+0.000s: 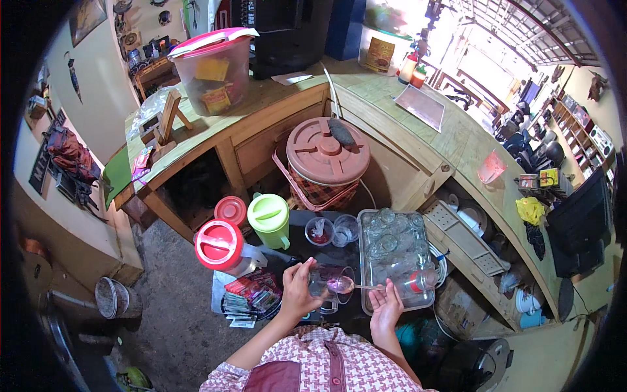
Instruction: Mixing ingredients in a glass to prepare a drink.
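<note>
My left hand (300, 289) holds a clear drinking glass (321, 280) tilted on its side, its mouth facing right. A metal spoon (365, 287) reaches into that mouth, its handle in the fingers of my right hand (386, 306). Pinkish stuff shows at the spoon's bowl inside the glass. Just right of the glass lies a clear plastic tray (363, 245) of upturned glasses (384, 245), with a red-banded clear container (420, 281) at its near end. Colourful sachets (252, 293) are heaped left of my left hand.
A red-lidded pitcher (220, 245), a green pitcher (268, 215) and two small plastic tubs (319, 230) stand on the dark table (299, 220). Behind them is a large cooler jug (328, 152) with a stone-like object on its lid. A wooden counter (289, 105) curves around behind and to the right.
</note>
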The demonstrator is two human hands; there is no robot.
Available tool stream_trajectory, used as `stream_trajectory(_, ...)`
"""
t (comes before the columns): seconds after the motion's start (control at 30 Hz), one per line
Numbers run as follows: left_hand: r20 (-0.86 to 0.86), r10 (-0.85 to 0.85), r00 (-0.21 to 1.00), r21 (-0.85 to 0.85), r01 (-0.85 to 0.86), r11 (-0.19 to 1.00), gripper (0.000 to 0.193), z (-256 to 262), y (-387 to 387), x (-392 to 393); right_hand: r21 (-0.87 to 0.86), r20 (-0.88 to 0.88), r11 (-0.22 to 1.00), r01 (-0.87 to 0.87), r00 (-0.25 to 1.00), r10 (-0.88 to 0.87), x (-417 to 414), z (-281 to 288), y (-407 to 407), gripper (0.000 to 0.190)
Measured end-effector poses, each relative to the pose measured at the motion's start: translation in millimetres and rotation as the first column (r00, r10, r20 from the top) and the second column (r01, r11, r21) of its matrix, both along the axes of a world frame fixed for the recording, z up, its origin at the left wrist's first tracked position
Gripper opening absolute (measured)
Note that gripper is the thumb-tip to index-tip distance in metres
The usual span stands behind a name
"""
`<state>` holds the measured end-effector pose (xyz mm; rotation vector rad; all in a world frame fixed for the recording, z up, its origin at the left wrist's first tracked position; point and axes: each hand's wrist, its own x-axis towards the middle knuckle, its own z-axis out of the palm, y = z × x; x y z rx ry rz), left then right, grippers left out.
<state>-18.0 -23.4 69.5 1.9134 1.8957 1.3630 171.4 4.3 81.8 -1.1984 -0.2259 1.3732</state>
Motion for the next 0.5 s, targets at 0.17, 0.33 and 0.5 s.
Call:
stream_trajectory(0.17,0.042,-0.001,0.999,0.007,0.001,1.0,0.082,-6.2,1.1,0.6,0.01,-0.01,0.998,-0.065,0.998,0.065,-6.3,9.2,-0.5,0.027)
stream_trajectory(0.33,0.049,-0.014,0.999,0.011,0.014,1.0,0.082,-4.5,2.8,2.2,0.025,0.014,1.0,0.015,1.0,-0.016,5.1,5.1,-0.3,0.028)
stream_trajectory(0.5,0.046,-0.021,0.999,0.016,0.021,1.0,0.083,-6.2,4.6,4.7,0.054,0.003,0.998,0.015,1.0,-0.015,-10.0,-2.5,6.8,0.027)
